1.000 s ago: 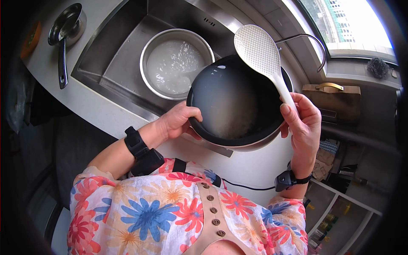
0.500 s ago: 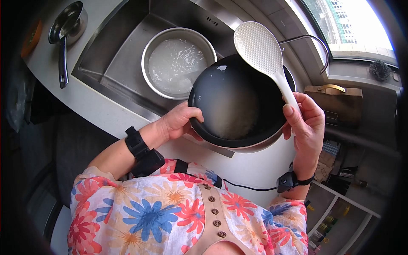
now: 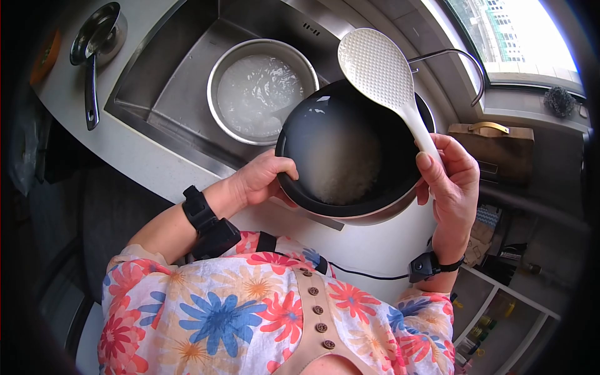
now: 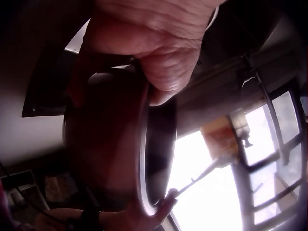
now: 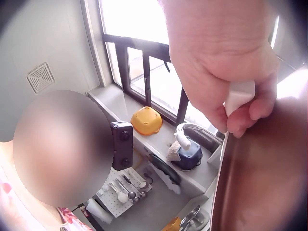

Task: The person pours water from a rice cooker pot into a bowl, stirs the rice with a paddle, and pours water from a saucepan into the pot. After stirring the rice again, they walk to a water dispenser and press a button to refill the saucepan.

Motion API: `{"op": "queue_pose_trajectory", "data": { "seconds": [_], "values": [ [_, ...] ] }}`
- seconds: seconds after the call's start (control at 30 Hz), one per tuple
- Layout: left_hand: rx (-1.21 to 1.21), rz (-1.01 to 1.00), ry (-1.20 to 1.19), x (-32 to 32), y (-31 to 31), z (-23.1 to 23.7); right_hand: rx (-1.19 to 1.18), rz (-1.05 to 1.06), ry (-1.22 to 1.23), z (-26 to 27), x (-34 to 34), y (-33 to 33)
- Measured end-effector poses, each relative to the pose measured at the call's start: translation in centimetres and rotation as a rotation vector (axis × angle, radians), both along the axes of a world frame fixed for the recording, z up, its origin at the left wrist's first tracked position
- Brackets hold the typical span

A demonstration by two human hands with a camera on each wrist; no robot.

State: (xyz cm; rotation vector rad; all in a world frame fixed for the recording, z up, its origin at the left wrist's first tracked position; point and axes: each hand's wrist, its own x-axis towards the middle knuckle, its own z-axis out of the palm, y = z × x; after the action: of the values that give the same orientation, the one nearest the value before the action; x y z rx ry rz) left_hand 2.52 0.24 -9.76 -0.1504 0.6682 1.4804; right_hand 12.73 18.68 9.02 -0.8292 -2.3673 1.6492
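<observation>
My left hand grips the near-left rim of a dark rice cooker pot, thumb over the edge. Pale rice and cloudy water lie inside the pot, which tilts away to the left. Between thumb and fingers, my right hand holds the handle of a white rice paddle at the pot's right rim. The paddle's dimpled blade rises over the far rim. Beyond the pot's left lip, a steel basin of cloudy water sits in the sink. In the left wrist view, the pot's reddish outside shows.
A steel sink surrounds the basin. On the counter at left stands a steel saucepan with its handle toward me. A curved metal faucet is near the window. A brown box with a gold handle stands at right.
The rice in the pot shows more plainly as the cloudy water over it thins. My right hand and the pot have shifted slightly right, and the paddle blade has risen a little.
</observation>
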Motion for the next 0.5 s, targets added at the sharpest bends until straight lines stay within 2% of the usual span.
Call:
{"op": "queue_pose_trajectory", "data": {
  "seconds": [0.5],
  "values": [
    [0.0, 0.017, -0.042, 0.22, -0.27, -0.58, -0.008, 0.012, -0.004, 0.06, -0.4, -0.28]
  ]
}}
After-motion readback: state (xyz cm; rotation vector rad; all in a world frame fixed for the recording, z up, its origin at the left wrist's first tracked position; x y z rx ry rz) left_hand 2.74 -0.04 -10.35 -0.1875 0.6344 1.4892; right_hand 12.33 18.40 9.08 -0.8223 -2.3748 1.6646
